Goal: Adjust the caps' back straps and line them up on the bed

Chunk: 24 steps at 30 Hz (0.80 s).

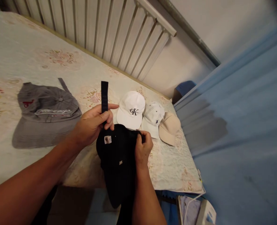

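A black baseball cap (119,153) hangs between my hands at the bed's near edge, its brim pointing down toward me. A white label shows inside it and a small metal emblem sits near the brim. My left hand (94,120) pinches the cap's black strap (104,97), whose loose end sticks straight up; the index finger reaches right. My right hand (143,147) grips the rim on the right side, thumb and fingers closed by a small metal buckle (137,130). Just beyond the cap lies a white cap (131,107) with dark letters.
A grey cap (48,112) lies on the flowered bedspread (82,62) at left. An off-white cap (153,115) and a beige cap (170,126) lie at right. Behind the bed stands a slatted rail (100,28). A blue curtain (246,131) hangs at right.
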Each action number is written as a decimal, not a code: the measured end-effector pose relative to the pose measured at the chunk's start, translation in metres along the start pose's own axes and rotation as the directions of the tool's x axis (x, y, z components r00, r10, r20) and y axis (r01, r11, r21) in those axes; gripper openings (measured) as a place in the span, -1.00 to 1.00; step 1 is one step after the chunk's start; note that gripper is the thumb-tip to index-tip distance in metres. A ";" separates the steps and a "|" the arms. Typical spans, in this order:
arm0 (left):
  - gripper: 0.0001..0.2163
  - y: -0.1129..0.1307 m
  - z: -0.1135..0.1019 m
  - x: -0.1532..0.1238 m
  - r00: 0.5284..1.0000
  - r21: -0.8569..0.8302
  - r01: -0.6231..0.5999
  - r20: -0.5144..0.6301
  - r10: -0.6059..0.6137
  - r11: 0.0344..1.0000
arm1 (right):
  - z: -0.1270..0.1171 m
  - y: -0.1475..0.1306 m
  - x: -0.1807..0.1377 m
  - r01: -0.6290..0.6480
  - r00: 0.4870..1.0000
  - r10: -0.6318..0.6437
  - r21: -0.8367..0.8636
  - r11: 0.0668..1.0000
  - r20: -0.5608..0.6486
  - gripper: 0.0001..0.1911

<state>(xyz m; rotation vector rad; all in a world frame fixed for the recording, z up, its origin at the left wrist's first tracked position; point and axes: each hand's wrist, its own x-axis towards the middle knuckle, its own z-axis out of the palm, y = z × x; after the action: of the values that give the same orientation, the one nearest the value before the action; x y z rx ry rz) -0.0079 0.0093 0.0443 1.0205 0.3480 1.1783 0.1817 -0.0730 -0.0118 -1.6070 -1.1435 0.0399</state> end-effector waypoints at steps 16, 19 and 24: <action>-0.55 -0.012 0.004 -0.005 0.911 0.475 0.308 0.103 -0.400 0.824 | 0.005 -0.003 0.001 -0.165 0.985 0.159 0.091 0.982 0.067 -0.84; -0.68 -0.019 0.004 -0.004 0.867 0.532 0.377 0.085 -0.490 0.758 | 0.005 -0.002 0.001 -0.157 0.986 0.149 0.117 0.981 0.072 -0.86; -0.79 -0.023 0.003 -0.004 0.854 0.647 0.367 0.051 -0.518 0.668 | 0.005 -0.002 0.001 -0.161 0.986 0.152 0.129 0.979 0.073 -0.85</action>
<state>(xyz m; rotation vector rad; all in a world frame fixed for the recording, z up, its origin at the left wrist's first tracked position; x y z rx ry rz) 0.0066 0.0039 0.0264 1.5226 0.7890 0.4680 0.1778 -0.0686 -0.0115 -1.5811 -1.0372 0.2667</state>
